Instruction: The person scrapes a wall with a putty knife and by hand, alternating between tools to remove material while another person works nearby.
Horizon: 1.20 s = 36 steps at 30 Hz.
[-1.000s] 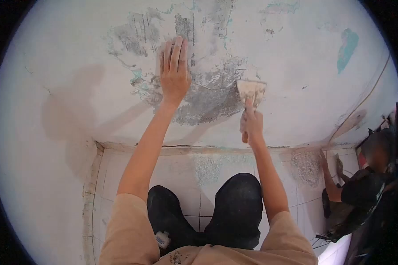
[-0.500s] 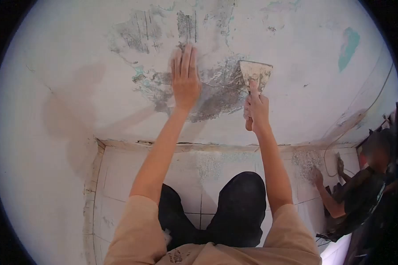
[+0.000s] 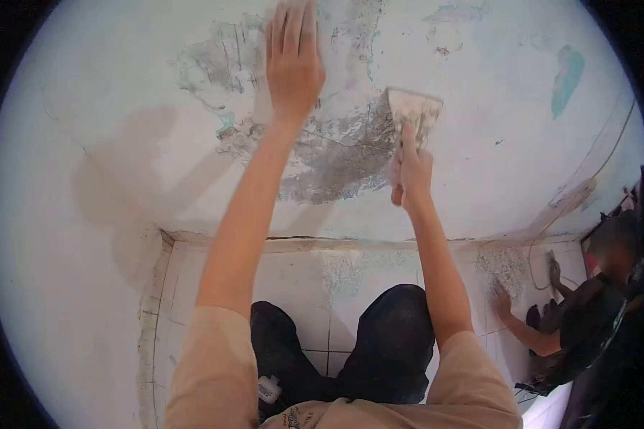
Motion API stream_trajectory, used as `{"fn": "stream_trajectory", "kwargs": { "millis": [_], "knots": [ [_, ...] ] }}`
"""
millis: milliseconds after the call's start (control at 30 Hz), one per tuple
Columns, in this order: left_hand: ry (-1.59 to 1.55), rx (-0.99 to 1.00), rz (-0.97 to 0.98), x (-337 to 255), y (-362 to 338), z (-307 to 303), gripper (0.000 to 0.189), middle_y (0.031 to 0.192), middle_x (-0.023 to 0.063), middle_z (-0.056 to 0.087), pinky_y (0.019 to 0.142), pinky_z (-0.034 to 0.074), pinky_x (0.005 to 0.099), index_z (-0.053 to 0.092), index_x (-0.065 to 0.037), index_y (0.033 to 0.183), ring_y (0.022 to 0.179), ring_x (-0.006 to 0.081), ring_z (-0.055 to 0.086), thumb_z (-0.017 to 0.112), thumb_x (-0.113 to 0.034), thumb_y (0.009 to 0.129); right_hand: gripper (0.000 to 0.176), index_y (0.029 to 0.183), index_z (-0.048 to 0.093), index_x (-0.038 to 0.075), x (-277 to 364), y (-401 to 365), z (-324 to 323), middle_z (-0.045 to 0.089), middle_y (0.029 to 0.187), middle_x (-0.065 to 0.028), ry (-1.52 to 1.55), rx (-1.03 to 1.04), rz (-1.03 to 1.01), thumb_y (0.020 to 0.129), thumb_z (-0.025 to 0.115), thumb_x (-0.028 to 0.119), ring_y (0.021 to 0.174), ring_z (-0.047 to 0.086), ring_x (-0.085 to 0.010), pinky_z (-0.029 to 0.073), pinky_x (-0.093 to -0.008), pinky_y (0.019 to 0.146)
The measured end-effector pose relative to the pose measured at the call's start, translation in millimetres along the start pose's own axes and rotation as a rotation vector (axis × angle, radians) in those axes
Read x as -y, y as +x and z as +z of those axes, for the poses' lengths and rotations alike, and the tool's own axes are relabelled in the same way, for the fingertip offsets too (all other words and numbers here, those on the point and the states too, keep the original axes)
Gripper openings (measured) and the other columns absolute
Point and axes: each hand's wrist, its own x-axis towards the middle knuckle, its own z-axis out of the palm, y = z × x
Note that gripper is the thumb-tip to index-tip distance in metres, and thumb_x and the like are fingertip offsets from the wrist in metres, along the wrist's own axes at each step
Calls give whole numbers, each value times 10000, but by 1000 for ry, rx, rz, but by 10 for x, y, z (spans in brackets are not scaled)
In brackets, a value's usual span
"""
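Observation:
My left hand (image 3: 293, 68) lies flat on the white wall (image 3: 472, 179), over the upper part of a rough grey patch (image 3: 336, 161), with its fingers stretched upward and nothing held. In my right hand (image 3: 413, 168) is the handle of a wide scraper (image 3: 415, 107), its blade pointing up beside the patch's right edge. My right index finger rests along the scraper. Whether the blade touches the wall I cannot tell.
Another person (image 3: 594, 307) is low at the right, one hand near the floor debris (image 3: 501, 268). More crumbs (image 3: 343, 272) lie on the tiled floor (image 3: 293, 268). A cable (image 3: 615, 154) runs along the right wall.
My left hand has moved up the wall, uncovering the middle of the grey patch. My right hand and the scraper have shifted slightly upward. The other person's hand has moved slightly left.

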Motion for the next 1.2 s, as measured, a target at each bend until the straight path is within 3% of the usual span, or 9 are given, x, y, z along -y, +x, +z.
{"fn": "stream_trajectory", "kwargs": {
  "millis": [100, 200, 300, 433, 667, 900, 1000, 1067, 1200],
  "knots": [
    [-69, 123, -39, -48, -835, -136, 473, 1345, 99, 409, 1041, 303, 449, 421, -48, 1309, 1256, 322, 362, 506, -19, 845, 475, 579, 366, 157, -323, -198, -121, 326, 465, 51, -83, -68, 73, 875, 529, 491, 339, 280, -55, 221, -225, 309],
    [-34, 194, -6, -45, -1007, -205, 491, 1344, 92, 413, 1033, 315, 448, 415, -41, 1310, 1254, 319, 364, 521, -11, 832, 465, 575, 376, 166, -230, -125, -197, 323, 458, 53, -104, -63, 103, 876, 530, 485, 343, 290, -54, 230, -235, 316],
    [-20, 126, 6, -63, -421, -130, 492, 1335, 84, 421, 1033, 316, 440, 412, -48, 1313, 1253, 314, 367, 522, -20, 834, 485, 554, 365, 165, 340, 110, 3, 323, 457, 49, -94, -54, -60, 870, 536, 491, 342, 294, -59, 220, -241, 316],
    [-7, -49, 36, -3, 309, -10, 491, 1331, 84, 424, 1045, 305, 430, 407, -53, 1317, 1251, 309, 370, 516, -25, 839, 511, 537, 354, 159, 544, 173, 101, 321, 453, 43, 13, 7, -34, 863, 538, 507, 340, 301, -66, 214, -243, 316],
    [40, 100, -89, -96, -839, -107, 457, 1345, 99, 405, 1065, 284, 421, 425, -30, 1284, 1254, 308, 359, 513, -21, 837, 514, 517, 347, 160, -196, -218, -132, 320, 439, 50, -80, -81, 159, 874, 541, 475, 330, 264, -60, 201, -240, 303],
    [-61, -12, -121, -98, 235, -27, 482, 1371, 133, 379, 1074, 244, 428, 368, 6, 1325, 1296, 309, 311, 440, -13, 850, 505, 513, 361, 161, 502, 80, 192, 316, 429, 44, 66, -33, 2, 877, 535, 464, 339, 285, -75, 213, -245, 315],
    [-45, -87, -16, -47, -21, -19, 482, 1365, 115, 379, 1062, 288, 428, 414, -24, 1291, 1254, 331, 349, 527, -5, 823, 494, 528, 381, 155, 190, -125, 79, 321, 439, 48, 6, -47, 10, 869, 545, 472, 338, 283, -74, 213, -251, 313],
    [-54, 94, -83, -71, -514, -137, 472, 1359, 119, 384, 1046, 298, 441, 416, -26, 1290, 1252, 336, 351, 523, -20, 831, 484, 560, 388, 149, -117, -252, -32, 327, 458, 39, -133, -114, 170, 872, 530, 490, 343, 299, -77, 223, -236, 317],
    [-17, 132, -105, -118, -872, -147, 463, 1362, 104, 384, 1035, 299, 454, 409, -34, 1300, 1255, 330, 348, 504, -37, 847, 487, 570, 391, 140, -48, -176, -19, 330, 469, 45, -102, -133, 139, 866, 539, 498, 350, 291, -75, 230, -230, 320]
  ]
}}
